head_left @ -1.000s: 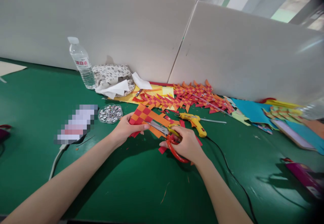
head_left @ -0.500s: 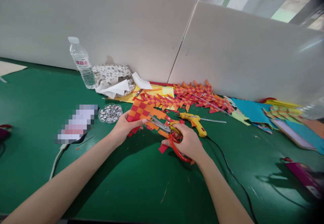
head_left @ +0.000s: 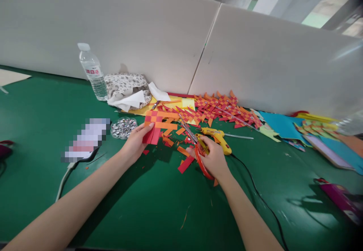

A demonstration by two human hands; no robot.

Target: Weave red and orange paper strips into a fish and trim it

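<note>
My left hand (head_left: 138, 140) grips a woven paper piece (head_left: 154, 124), a red and orange checker with loose strips sticking out to the right and downward. In my right hand (head_left: 212, 154) is a pair of scissors (head_left: 189, 130) with red and yellow handles, its blades pointing up and left, apart from the paper. Cut orange and red scraps (head_left: 185, 164) lie on the table below the hands. A yellow glue gun (head_left: 218, 137) rests just beyond my right hand. Behind it, woven paper fish (head_left: 218, 105) with small eyes are piled up.
Left of my left hand are a clear dish of googly eyes (head_left: 124, 127) and a phone (head_left: 87, 139) on a cable. A water bottle (head_left: 93, 71) and a patterned cloth pouch (head_left: 127, 82) stand by the partition (head_left: 127, 28). Coloured paper sheets (head_left: 283, 124) lie right.
The scissors have drawn away from the woven paper, and their blades now point more upward. My left hand has turned the piece, so its loose strips show.
</note>
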